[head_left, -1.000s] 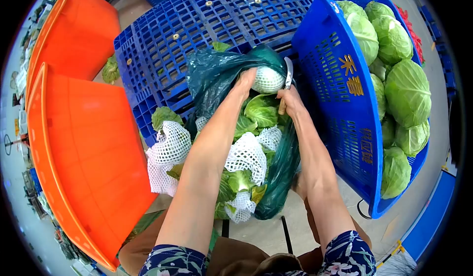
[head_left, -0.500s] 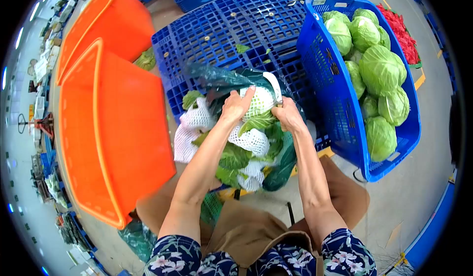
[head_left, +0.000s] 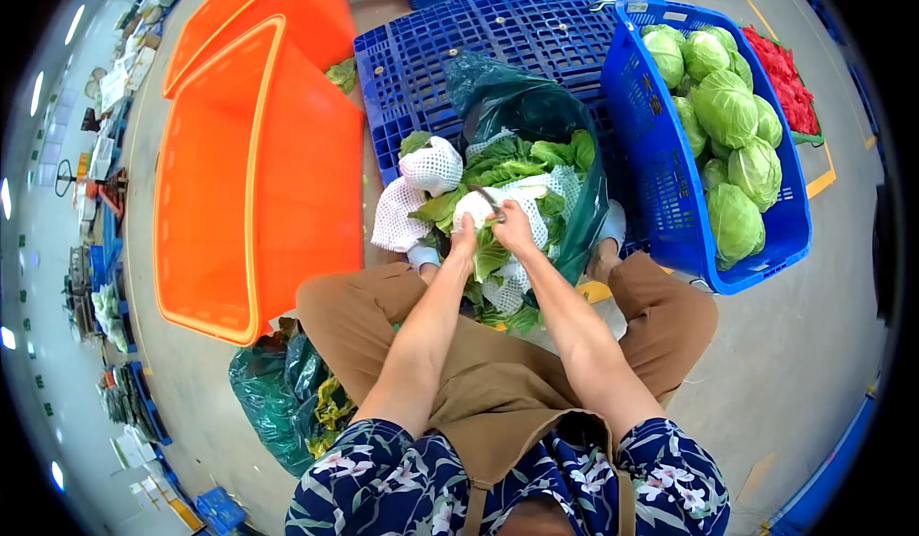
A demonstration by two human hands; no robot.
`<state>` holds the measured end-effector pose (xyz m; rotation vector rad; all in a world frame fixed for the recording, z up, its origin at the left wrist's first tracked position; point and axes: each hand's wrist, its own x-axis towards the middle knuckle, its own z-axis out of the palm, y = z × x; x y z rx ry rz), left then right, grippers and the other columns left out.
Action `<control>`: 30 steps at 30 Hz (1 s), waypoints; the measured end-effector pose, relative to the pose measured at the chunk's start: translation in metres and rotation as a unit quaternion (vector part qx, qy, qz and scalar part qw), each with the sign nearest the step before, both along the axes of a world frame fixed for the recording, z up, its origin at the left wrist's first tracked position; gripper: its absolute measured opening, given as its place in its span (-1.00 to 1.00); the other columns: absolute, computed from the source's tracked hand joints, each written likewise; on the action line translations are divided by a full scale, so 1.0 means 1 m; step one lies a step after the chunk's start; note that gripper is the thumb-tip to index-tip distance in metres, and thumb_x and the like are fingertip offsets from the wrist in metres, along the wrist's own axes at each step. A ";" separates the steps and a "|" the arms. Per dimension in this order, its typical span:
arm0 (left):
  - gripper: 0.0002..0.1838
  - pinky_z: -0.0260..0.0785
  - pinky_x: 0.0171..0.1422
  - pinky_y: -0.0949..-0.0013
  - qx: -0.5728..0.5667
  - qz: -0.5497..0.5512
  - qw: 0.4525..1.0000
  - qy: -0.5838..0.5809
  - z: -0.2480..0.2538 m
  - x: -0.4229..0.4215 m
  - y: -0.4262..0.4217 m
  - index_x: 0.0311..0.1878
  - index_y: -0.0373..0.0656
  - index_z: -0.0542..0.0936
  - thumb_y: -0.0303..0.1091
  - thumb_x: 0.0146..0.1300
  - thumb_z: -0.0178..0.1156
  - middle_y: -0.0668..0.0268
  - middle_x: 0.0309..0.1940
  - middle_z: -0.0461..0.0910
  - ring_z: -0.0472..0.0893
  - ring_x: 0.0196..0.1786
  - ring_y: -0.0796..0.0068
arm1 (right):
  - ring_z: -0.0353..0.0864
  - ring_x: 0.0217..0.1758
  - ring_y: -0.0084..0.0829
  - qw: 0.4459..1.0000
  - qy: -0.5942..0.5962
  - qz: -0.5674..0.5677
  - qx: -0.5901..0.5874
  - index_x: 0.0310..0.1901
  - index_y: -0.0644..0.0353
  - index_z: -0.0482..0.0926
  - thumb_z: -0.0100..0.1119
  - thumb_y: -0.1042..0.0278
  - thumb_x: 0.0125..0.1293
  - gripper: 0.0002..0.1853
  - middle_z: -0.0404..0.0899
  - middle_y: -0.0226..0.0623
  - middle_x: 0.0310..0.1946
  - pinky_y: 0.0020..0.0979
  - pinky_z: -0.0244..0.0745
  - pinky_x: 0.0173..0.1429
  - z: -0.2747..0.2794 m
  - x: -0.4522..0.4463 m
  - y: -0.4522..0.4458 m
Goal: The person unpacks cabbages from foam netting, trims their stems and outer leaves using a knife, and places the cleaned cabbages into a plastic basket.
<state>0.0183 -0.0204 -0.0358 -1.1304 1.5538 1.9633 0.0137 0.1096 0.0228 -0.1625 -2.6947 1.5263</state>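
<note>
The left hand (head_left: 464, 241) has its fingers round a pale cabbage (head_left: 468, 212) above loose leaves (head_left: 490, 256); the right hand (head_left: 515, 231) grasps a curved knife (head_left: 489, 199) — trimming, seemingly, calling for fingers clear of the blade. Beyond, a green plastic bag (head_left: 542, 107) overlaps the blue pallet (head_left: 407, 67).

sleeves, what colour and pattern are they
The sleeves are dark blue with a pale floral print, clearest in the head view.
</note>
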 end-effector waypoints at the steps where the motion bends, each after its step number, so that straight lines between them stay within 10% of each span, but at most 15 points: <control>1: -0.07 0.35 0.20 0.14 -0.040 -0.002 0.999 -0.035 -0.018 0.001 -0.013 0.43 -0.31 0.04 0.29 0.28 -0.04 0.06 0.36 0.20 0.33 0.30 0.15 | 0.60 -0.18 -0.37 0.969 -0.114 -0.049 -0.214 -0.39 0.27 0.66 0.06 0.57 -0.03 -0.81 0.67 -0.28 -0.25 -0.46 0.45 -0.06 -0.001 0.009 0.003; 4: -0.11 0.38 0.14 0.11 0.167 -0.034 0.985 0.027 -0.008 0.007 -0.037 0.34 -0.24 0.22 0.37 0.22 -0.04 0.12 0.26 0.36 0.37 0.27 0.17 | 0.54 -0.39 -0.46 0.952 -0.151 -0.067 -0.259 -0.30 0.28 0.67 0.04 0.62 -0.01 -0.75 0.64 -0.34 -0.38 -0.43 0.44 -0.26 -0.005 0.020 0.030; 10: -0.10 0.36 -0.11 0.23 -0.066 0.000 0.997 -0.044 0.015 0.005 -0.046 0.06 -0.39 0.46 0.38 0.02 0.22 0.14 -0.07 0.56 0.53 -0.18 0.26 | 0.39 -0.60 -0.56 0.899 -0.101 -0.298 -0.305 -0.14 0.32 0.60 0.12 0.46 0.12 -0.74 0.49 -0.38 -0.59 -0.44 0.31 -0.49 0.032 -0.041 0.103; 12: -0.17 0.37 -0.14 0.26 -0.090 0.023 0.996 -0.011 0.003 0.011 -0.044 -0.07 -0.40 0.53 0.35 0.02 0.25 0.15 -0.12 0.57 0.53 -0.23 0.31 | 0.53 -0.45 -0.50 0.944 -0.095 -0.216 -0.231 0.09 0.29 0.50 0.12 0.52 0.11 -0.57 0.56 -0.30 -0.43 -0.39 0.44 -0.36 0.025 -0.064 0.116; 14: -0.35 0.37 -0.23 0.28 -0.191 -0.001 0.981 0.020 -0.011 0.011 -0.043 -0.38 -0.36 0.57 0.22 0.01 0.34 0.16 -0.35 0.59 0.52 -0.36 0.39 | 0.63 -0.21 -0.20 0.982 -0.031 -0.089 0.164 0.16 0.23 0.44 0.18 0.43 0.12 -0.50 0.56 -0.02 -0.15 -0.24 0.50 -0.07 0.017 -0.073 0.115; 16: -0.41 0.37 -0.24 0.26 -0.242 -0.030 0.969 0.043 0.028 0.006 -0.032 -0.50 -0.32 0.55 0.16 0.00 0.37 0.17 -0.45 0.59 0.51 -0.41 0.40 | 0.57 -0.01 -0.07 0.976 -0.066 -0.029 0.206 0.13 0.28 0.45 0.27 0.32 0.10 -0.47 0.46 0.11 0.04 -0.23 0.45 0.09 0.036 -0.067 0.089; 21: -0.64 0.17 -0.66 0.41 -0.019 0.003 1.000 -0.008 0.079 -0.021 -0.005 -0.42 -0.19 0.54 -0.05 0.25 0.19 0.38 -0.62 0.48 0.44 -0.59 0.57 | 0.14 0.42 0.01 0.979 -0.089 0.180 -0.025 0.16 0.19 0.49 0.48 -0.07 -0.12 -0.20 0.07 0.08 0.39 -0.15 0.21 0.37 0.033 -0.032 0.028; 25: -0.71 0.25 -0.58 0.45 0.071 -0.020 0.996 0.053 0.099 -0.044 0.014 -0.33 -0.15 0.56 -0.13 0.35 0.07 0.38 -0.52 0.52 0.46 -0.55 0.57 | -0.01 0.49 -0.07 0.959 -0.163 0.138 -0.188 0.22 0.23 0.43 0.58 -0.11 -0.30 0.00 -0.04 0.03 0.44 -0.13 0.11 0.42 0.031 -0.021 0.032; 30: -0.83 0.42 -0.31 0.38 0.049 -0.176 0.972 0.146 0.069 -0.051 0.015 -0.22 -0.21 0.60 -0.34 0.30 0.07 0.30 -0.38 0.56 0.51 -0.38 0.49 | 0.42 -0.64 -0.63 0.939 -0.217 -0.003 -0.268 0.07 0.28 0.51 0.51 0.33 -0.09 -0.38 0.58 -0.28 -0.24 -0.55 0.35 -0.61 0.018 -0.010 0.031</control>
